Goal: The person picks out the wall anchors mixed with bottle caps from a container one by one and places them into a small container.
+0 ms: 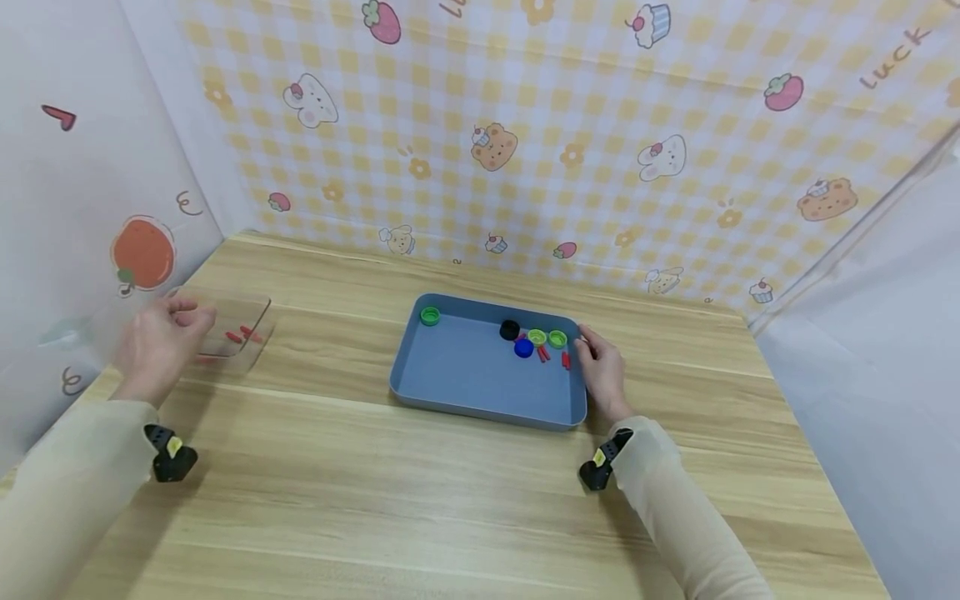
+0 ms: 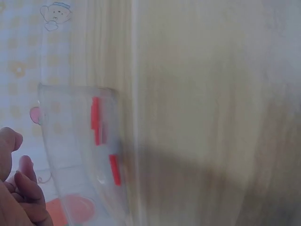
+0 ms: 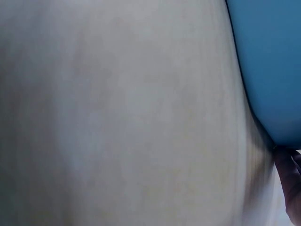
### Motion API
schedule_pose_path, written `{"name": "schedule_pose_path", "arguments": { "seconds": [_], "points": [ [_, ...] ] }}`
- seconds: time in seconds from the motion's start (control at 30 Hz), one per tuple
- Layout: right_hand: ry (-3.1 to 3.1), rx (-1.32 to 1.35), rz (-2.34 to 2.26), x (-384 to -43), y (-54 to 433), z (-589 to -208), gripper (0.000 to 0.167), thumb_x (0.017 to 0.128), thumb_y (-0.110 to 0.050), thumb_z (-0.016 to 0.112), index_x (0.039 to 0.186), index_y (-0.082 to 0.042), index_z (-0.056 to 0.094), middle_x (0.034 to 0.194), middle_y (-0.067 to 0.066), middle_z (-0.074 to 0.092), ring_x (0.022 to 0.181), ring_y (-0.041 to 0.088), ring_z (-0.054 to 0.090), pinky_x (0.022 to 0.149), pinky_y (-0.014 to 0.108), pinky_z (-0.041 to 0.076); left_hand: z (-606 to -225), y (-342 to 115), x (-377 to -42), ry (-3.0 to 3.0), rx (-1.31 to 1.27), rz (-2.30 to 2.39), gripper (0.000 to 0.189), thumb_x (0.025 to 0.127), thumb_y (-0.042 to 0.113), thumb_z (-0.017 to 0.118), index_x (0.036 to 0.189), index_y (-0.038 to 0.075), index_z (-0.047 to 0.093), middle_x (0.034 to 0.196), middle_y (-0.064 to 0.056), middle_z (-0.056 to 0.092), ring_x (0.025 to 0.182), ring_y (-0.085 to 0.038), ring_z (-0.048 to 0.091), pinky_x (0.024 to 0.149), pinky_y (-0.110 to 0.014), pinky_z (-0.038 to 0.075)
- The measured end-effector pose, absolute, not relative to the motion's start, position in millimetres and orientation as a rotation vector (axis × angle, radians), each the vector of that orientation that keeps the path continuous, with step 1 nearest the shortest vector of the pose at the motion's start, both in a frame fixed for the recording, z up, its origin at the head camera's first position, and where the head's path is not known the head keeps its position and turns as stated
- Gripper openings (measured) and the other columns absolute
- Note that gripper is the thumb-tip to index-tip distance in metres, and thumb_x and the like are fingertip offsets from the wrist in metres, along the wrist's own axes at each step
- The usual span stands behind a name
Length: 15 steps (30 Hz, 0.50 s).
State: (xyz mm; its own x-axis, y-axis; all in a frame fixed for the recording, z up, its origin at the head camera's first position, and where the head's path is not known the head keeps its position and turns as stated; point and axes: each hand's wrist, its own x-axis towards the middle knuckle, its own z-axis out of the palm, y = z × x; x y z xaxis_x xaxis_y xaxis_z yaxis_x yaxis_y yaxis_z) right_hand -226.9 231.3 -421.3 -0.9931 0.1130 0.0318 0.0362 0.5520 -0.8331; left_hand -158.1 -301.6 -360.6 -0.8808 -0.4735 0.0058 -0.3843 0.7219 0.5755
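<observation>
On the desk (image 1: 360,500), with left hand (image 1: 163,340) loosely curled by the clear box (image 1: 225,308) and right hand (image 1: 603,368) gripping the tray (image 1: 472,368), sorting red pieces (image 2: 115,169) seems underway, fetching another likely next.

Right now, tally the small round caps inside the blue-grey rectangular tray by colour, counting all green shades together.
Green round caps: 3
Black round cap: 1
Blue round cap: 1
Total in the blue-grey rectangular tray: 5

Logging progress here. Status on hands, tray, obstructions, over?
Left hand by clear box, grasp unclear. Right hand grips blue-grey tray by right rim. Tray holds round caps, red pieces. No obstruction seen.
</observation>
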Motion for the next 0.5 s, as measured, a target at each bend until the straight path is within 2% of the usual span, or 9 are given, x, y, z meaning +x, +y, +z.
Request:
{"name": "schedule_pose_path", "arguments": {
  "seconds": [0.13, 0.27, 0.37, 0.5],
  "points": [
    [-2.7, -0.128, 1.429, -227, 232, -421, 0.04, 0.099, -0.013, 0.047, 0.138, -0.005, 0.047, 0.133, 0.016, 0.054, 0.107, 0.022, 0.053, 0.092, 0.036, 0.045, -354, -288, -163, -2.747, 0.606, -0.903, 0.058, 0.093, 0.043, 0.044, 0.127, -0.004, 0.051, 0.103, -0.022, 0.058, 0.076, -0.023, 0.05, 0.055, -0.029, 0.036],
    [-2.713, -0.136, 1.405, -227, 232, -420, 0.04, 0.099, -0.014, 0.047, 0.138, -0.005, 0.047, 0.13, 0.017, 0.056, 0.103, 0.022, 0.053, 0.088, 0.035, 0.045, -346, -260, -174, -2.7, 0.437, -1.042, 0.057, 0.094, 0.042, 0.047, 0.129, -0.003, 0.05, 0.104, -0.017, 0.057, 0.063, -0.009, 0.054, 0.049, -0.023, 0.042],
    [-2.723, -0.146, 1.4, -226, 231, -420, 0.04, 0.099, -0.014, 0.046, 0.138, -0.005, 0.046, 0.131, 0.016, 0.056, 0.103, 0.022, 0.054, 0.088, 0.035, 0.045, -341, -234, -184, -2.65, 0.272, -1.087, 0.051, 0.093, 0.039, 0.053, 0.124, -0.001, 0.055, 0.1, -0.015, 0.06, 0.058, 0.002, 0.051, 0.051, -0.019, 0.041],
    [-2.721, -0.15, 1.402, -226, 229, -419, 0.04, 0.099, -0.014, 0.047, 0.138, -0.005, 0.047, 0.131, 0.016, 0.055, 0.104, 0.023, 0.054, 0.089, 0.037, 0.045, -337, -199, -199, -2.63, 0.098, -1.112, 0.039, 0.092, 0.032, 0.057, 0.116, 0.002, 0.061, 0.092, -0.011, 0.06, 0.067, -0.004, 0.05, 0.055, -0.02, 0.038]
  ]
}}
